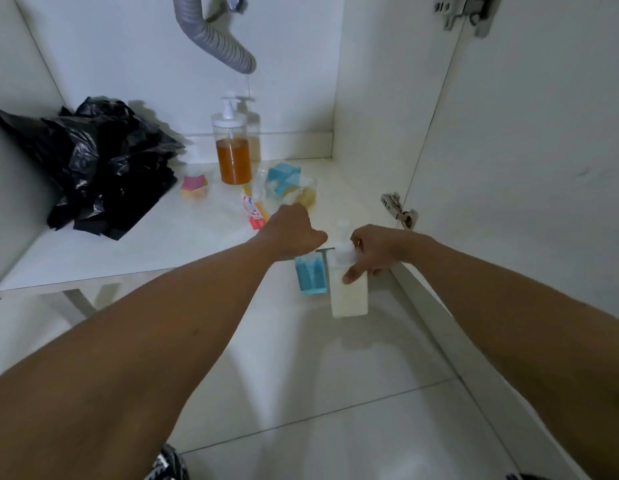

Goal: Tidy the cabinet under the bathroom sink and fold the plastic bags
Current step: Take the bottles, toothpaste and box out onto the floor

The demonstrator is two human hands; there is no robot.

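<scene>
The right hand (374, 251) grips a white bottle (349, 296) — thumb pressed on its front. The left hand (294, 233) curls round a blue pack (311, 276).

Left hand (291, 233): curled at frame centre, directly above a blue pack (311, 276); grip hidden.
Right hand (374, 251): gripped a white bottle (349, 296), thumb on its front.
Black plastic bags (93, 161): heaped at left on the cabinet shelf (162, 244).
Pump bottle (233, 157): stood upright, amber liquid inside.
</scene>
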